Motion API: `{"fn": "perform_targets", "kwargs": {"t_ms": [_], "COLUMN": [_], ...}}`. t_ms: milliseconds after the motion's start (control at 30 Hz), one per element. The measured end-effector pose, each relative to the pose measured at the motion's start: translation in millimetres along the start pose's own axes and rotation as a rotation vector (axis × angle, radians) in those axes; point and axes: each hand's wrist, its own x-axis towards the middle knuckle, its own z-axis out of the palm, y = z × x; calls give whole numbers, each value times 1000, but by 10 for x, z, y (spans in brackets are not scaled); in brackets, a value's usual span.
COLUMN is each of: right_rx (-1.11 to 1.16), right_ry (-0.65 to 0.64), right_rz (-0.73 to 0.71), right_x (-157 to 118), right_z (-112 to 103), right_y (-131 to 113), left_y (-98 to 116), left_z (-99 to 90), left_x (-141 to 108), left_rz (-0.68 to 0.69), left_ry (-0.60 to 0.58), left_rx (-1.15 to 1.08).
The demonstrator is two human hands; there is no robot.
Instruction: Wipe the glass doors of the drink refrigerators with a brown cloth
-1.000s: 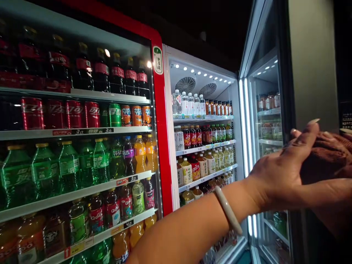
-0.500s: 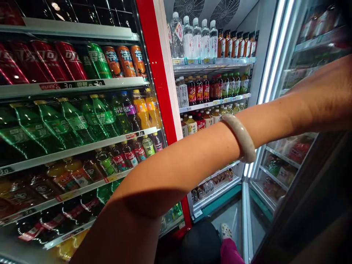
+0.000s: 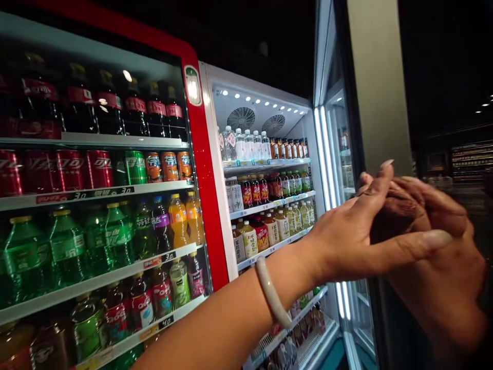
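My left hand (image 3: 346,241) reaches across from the lower left, with a pale bangle (image 3: 272,293) round its wrist. Its thumb and one raised finger lie apart around a dark brown, wrinkled patch (image 3: 402,203). I cannot tell whether that patch is cloth or shaded skin. Against it from the other side curls my right hand (image 3: 442,272), its fingers bent and its wrist blurred. The two hands overlap, so their inner fingers are hidden. Both are in front of the edge of an open glass door (image 3: 379,103); contact with the door is unclear.
A white fridge (image 3: 265,85) stands open, its shelves holding rows of bottles (image 3: 252,241). To its left is a red-framed cooler (image 3: 210,205) with soda cans (image 3: 99,169) and green bottles (image 3: 117,231). More lit shelves (image 3: 472,159) appear far off at right.
The view has tilted up and drawn back. Earlier the left arm crossed the picture with no fingers showing; now both hands appear together at the right, in front of the door edge.
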Motion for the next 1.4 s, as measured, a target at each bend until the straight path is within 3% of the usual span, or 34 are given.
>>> {"fn": "perform_targets", "kwargs": {"t_ms": [167, 367, 467, 567, 867, 1033, 1167, 1267, 1400], "right_rx": [210, 392, 426, 422, 468, 650, 834, 881, 801], "right_ry": [41, 31, 51, 69, 65, 45, -1, -33, -79], "right_rz": [-107, -173, -181, -156, -254, -315, -226, -242, -419], "right_x": [-109, -34, 89, 175, 116, 305, 351, 333, 477], "right_z": [122, 364, 542, 715, 1309, 1809, 2359, 2841, 3430], "right_y": [113, 35, -127, -345, -958, -1135, -1143, -1144, -1222], "left_y": [-21, -277, -315, -321, -618, -923, -1354, -1639, -1833], "left_z": [-11, -47, -123, -234, -665, -855, -1034, -1282, -1686], "left_x": [-60, -196, -292, -421, -803, -832, -724, -639, -570], "left_rz": [-40, -1, -26, -117, -322, -298, -263, -283, -391], "left_ry": [-5, 40, 98, 83, 111, 233, 344, 408, 375], "left_rx": [12, 75, 113, 197, 385, 552, 961, 1343, 1639]}}
